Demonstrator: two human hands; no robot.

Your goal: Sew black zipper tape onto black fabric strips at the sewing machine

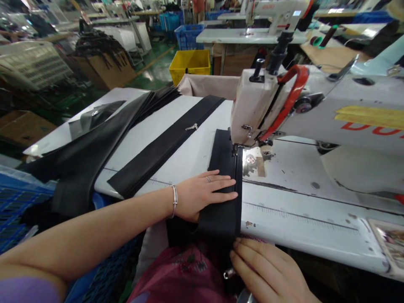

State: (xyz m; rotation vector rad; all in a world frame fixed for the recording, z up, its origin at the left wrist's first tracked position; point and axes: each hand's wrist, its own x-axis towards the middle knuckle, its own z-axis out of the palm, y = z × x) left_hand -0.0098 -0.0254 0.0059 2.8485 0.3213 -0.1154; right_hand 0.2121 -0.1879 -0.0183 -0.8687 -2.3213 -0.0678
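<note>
White table (186, 158), cluttered workshop (153, 69) — left grip (202, 194) spread on black strip (221, 158), right grip (268, 269) touching it, pinch unclear

Gap over tabletop (189, 158) between black strips (164, 149), machine head (251, 109) alongside

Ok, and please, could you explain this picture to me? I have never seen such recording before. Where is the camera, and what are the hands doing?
There is no robot here. The one picture comes from a camera on a person's head, looking forward and down, so the hands are the person's own. The white sewing machine with a red lever stands on a white table with a printed ruler. The left hand lies flat on a long black strip of smooth material, which reaches to the needle area. The right hand is at its near end; its grip is partly hidden. Further left lie another black strip with a silver zipper pull and a pile of long black pieces.
</note>
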